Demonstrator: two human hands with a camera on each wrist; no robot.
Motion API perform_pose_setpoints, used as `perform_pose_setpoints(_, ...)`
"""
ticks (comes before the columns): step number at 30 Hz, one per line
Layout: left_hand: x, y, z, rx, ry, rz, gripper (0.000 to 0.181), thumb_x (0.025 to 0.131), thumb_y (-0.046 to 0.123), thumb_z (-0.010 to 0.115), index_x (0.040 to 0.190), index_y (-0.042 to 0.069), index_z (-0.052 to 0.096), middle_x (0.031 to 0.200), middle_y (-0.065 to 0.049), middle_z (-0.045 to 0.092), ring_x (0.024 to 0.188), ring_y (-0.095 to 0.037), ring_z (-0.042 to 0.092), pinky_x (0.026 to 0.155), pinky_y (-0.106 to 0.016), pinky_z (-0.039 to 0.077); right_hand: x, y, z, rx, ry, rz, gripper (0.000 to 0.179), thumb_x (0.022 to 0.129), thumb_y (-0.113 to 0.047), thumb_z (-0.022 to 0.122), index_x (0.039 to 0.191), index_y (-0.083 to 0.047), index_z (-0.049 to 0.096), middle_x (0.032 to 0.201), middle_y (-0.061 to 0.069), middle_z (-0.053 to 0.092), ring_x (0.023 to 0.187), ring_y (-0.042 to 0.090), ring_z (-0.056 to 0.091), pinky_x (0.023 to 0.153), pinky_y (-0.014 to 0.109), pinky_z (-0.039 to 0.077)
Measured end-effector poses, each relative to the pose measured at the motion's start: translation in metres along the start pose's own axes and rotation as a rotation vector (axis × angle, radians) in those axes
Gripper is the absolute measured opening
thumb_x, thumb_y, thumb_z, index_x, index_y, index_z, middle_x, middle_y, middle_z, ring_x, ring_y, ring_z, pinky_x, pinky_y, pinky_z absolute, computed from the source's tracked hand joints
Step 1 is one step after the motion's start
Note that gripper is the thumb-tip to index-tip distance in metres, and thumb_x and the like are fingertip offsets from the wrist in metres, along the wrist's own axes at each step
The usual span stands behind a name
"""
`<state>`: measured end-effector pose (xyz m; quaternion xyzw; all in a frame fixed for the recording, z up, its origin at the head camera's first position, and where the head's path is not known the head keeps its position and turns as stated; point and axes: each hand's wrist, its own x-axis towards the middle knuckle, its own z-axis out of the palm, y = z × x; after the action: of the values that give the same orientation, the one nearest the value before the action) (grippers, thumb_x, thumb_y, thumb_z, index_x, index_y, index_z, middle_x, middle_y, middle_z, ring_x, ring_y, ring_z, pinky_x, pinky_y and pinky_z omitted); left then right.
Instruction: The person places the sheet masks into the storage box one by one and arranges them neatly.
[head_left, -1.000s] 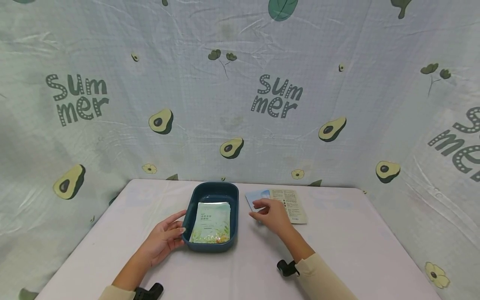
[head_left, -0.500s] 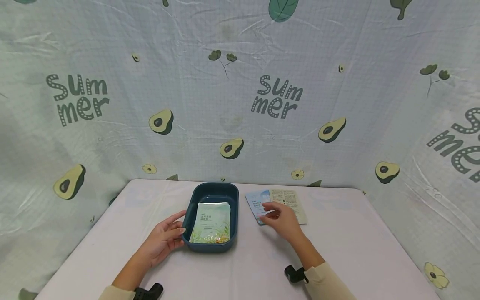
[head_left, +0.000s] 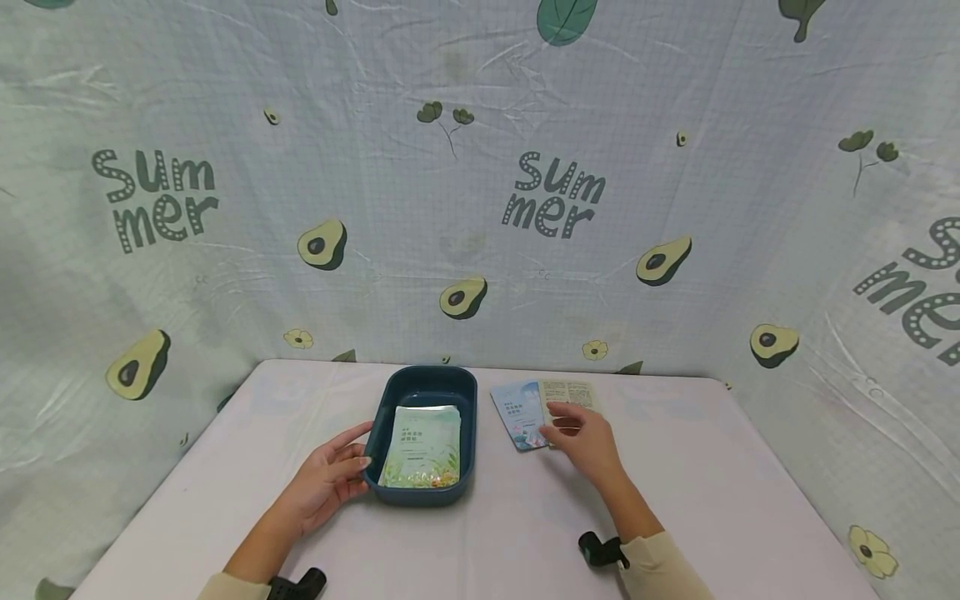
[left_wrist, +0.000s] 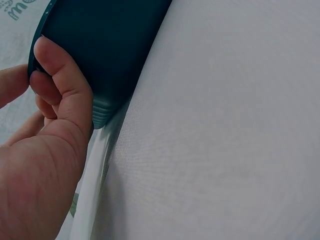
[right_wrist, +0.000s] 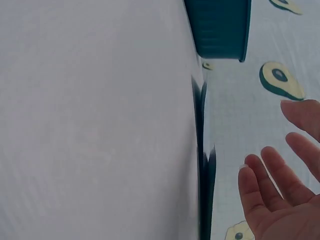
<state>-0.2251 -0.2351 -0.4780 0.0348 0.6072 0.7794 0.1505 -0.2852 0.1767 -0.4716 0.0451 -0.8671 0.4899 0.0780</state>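
Note:
In the head view a dark blue plastic bin (head_left: pixel 422 497) stands left of centre on the table. Inside it lies a flat pale green packet (head_left: pixel 420 446) with printed plants. My left hand (head_left: pixel 326 483) rests its fingertips against the bin's near left corner, the thumb by the rim. Close up in the left wrist view, its fingers (left_wrist: pixel 70 85) touch the bin's outer wall. Right of the bin, a flat blue packet (head_left: pixel 517 408) lies beside a beige printed packet (head_left: pixel 570 392). Over the beige packet hovers my right hand (head_left: pixel 588 442), its fingers parted and holding nothing.
A white cloth covers the table (head_left: pixel 675 467). Behind and at the sides hangs a pale curtain (head_left: pixel 555 308) with avocado prints and lettering. A black wrist camera (head_left: pixel 600 550) sits at the right cuff, another black camera (head_left: pixel 300 582) at the left.
My right hand has drawn back to the right, off the blue packet, uncovering it and covering more of the beige one. The left hand and bin stay put.

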Motion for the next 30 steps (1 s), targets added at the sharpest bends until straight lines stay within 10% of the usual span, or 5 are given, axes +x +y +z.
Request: perform_pose_setpoints(30,0.0,-0.001,-0.001,-0.007,-0.019,-0.001,0.075,0.103,0.003,0.055,0.164,0.006,0.012,0.11,0.001,0.061,0.087,-0.011,0.067,0.075,-0.022,0.057,0.026,0.015,-0.024,0.01,0.071,0.039,0.047,0.093,-0.022,0.076,0.136,-0.008,0.065,0.139,0.013,0.064,0.125,0.033,0.062,0.106,0.05,0.051)
